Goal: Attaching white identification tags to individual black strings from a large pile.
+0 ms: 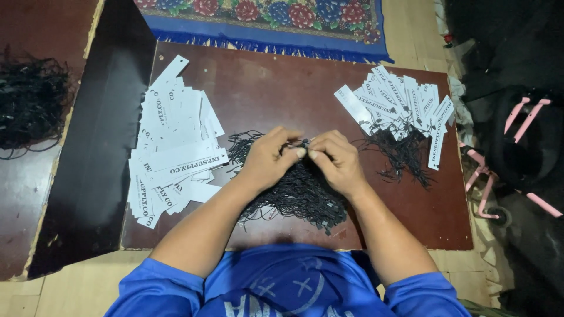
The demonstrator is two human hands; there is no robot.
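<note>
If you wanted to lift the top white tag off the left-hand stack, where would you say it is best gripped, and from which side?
Probably by its right end, coming from the right. The top white tag lies flat and slanted across the stack, and its right end juts past the cards beneath, over the bare brown board. That overhanging edge faces the left hand, so fingers could slip under it.

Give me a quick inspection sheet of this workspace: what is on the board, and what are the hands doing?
Surface: dark brown board on the floor.
Job's things: pile of black strings in the middle; plain white tags on one side; strung tags on the other.
Clutter: another black string heap off the board.
Fingers: left hand and right hand pinch strings together.
Cables: nothing seen.
Surroundings: floral rug; pink-framed wheeled thing.
</note>
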